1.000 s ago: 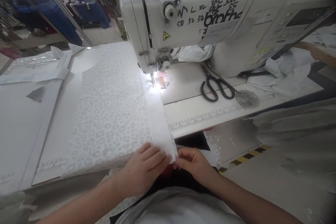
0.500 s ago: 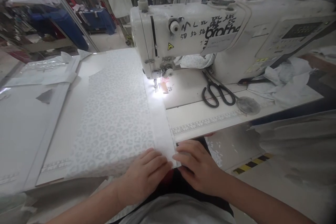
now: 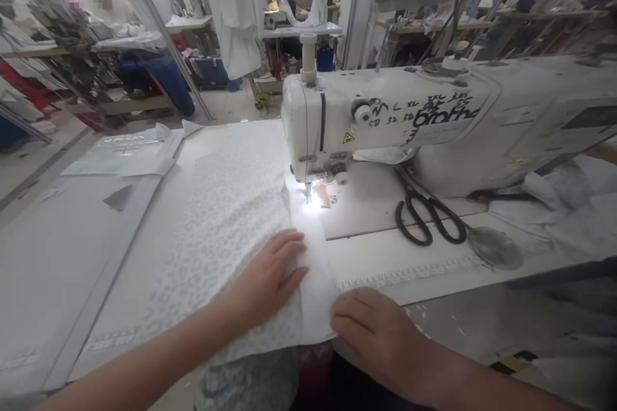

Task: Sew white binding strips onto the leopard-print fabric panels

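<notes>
A white fabric panel with a pale grey leopard print lies over the table, left of the sewing machine. A plain white strip runs along its right edge, up to the lit presser foot. My left hand rests on the print beside the strip, fingers stretched forward and thumb apart, with small folds in the cloth ahead of it. At the strip's near right corner, my right hand is closed on the fabric edge; its fingertips are partly hidden.
Black-handled scissors and a round greyish disc lie right of the needle. A printed ruler follows the table's front edge. Crumpled pale fabric is at right, a plastic-wrapped packet at left. Other people sit at tables behind.
My left hand has moved forward along the fabric and flattened, its fingers nearer the presser foot. My right hand stays at the strip's corner. The view has tilted up.
</notes>
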Motion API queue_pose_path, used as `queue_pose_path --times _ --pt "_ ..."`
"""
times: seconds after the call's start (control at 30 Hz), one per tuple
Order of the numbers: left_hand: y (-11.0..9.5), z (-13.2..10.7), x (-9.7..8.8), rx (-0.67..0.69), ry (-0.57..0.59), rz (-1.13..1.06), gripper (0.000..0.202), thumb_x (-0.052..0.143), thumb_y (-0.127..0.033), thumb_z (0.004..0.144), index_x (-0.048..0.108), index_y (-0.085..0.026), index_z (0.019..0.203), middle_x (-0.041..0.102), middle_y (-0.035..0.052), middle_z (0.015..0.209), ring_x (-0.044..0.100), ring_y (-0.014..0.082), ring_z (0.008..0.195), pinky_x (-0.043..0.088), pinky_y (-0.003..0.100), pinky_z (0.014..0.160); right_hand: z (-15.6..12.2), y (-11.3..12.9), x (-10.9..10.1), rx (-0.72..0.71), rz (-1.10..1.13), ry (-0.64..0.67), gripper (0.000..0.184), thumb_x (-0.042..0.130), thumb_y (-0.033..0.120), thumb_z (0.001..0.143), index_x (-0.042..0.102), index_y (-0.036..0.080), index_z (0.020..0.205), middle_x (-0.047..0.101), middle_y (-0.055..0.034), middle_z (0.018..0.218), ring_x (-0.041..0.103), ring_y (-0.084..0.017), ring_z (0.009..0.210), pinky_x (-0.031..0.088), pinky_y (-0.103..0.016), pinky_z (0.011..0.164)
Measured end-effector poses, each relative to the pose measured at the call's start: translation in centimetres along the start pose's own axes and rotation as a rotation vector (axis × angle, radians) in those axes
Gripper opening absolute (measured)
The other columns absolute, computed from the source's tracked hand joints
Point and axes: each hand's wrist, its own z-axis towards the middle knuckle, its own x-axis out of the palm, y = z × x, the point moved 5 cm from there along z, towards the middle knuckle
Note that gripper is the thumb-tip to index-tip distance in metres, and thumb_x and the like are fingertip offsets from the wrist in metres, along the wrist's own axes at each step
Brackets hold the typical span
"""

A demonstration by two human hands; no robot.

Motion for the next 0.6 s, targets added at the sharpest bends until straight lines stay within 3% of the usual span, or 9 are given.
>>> queue_pose_path --times 0.27,0.37,0.43,0.5,0.6 --pt "3.4 4.3 -1.6 0.154 -0.037 0.153 0.027 0.049 -0.029 0.087 0.05 -0.015 0.11 0.05 0.0118 0.126 0.039 0.0251 0.124 0.041 0.047 0.101 3.9 -3.6 0.2 -0.07 -0.096 -0.02 0.028 0.037 0.0 0.086 0.058 0.013 0.074 0.062 -0.0074 0.078 0.052 -0.017 0.075 0.046 -0.029 0.069" --pt "2.2 4.1 -1.6 0.235 -0.074 0.193 0.022 0.046 -0.021 0.089 0.05 -0.016 0.109 0.052 0.0115 0.125 0.037 0.026 0.126 0.039 0.05 0.102 5.1 -5.0 0.4 -0.085 -0.154 -0.026 0.027 0.039 0.001 0.086 0.059 0.012 0.071 0.061 -0.0073 0.076 0.051 -0.017 0.072 0.045 -0.029 0.066" --pt "0.8 3.2 -1.2 0.255 -0.072 0.094 0.024 0.043 -0.015 0.089 0.048 -0.017 0.112 0.052 0.0105 0.123 0.039 0.0237 0.125 0.04 0.048 0.101 5.8 -5.9 0.5 -0.081 -0.193 -0.019 0.026 0.04 0.003 0.085 0.06 0.012 0.071 0.06 -0.0066 0.073 0.049 -0.017 0.069 0.042 -0.029 0.062" --pt "-0.1 2.5 -0.8 0.213 -0.068 -0.053 0.027 0.041 -0.013 0.089 0.044 -0.017 0.115 0.051 0.0107 0.123 0.04 0.0205 0.123 0.043 0.043 0.1 6.5 -6.7 0.6 -0.073 -0.216 -0.013 0.024 0.042 0.004 0.085 0.061 0.011 0.072 0.059 -0.0061 0.071 0.048 -0.017 0.067 0.04 -0.029 0.06" --pt "0.4 2.5 -0.4 0.121 -0.051 -0.127 0.027 0.04 -0.016 0.09 0.043 -0.018 0.116 0.05 0.0106 0.124 0.042 0.019 0.122 0.043 0.041 0.1 7.5 -8.0 0.6 -0.065 -0.23 -0.029 0.025 0.042 0.004 0.084 0.061 0.012 0.071 0.059 -0.0059 0.07 0.048 -0.017 0.066 0.039 -0.029 0.059"
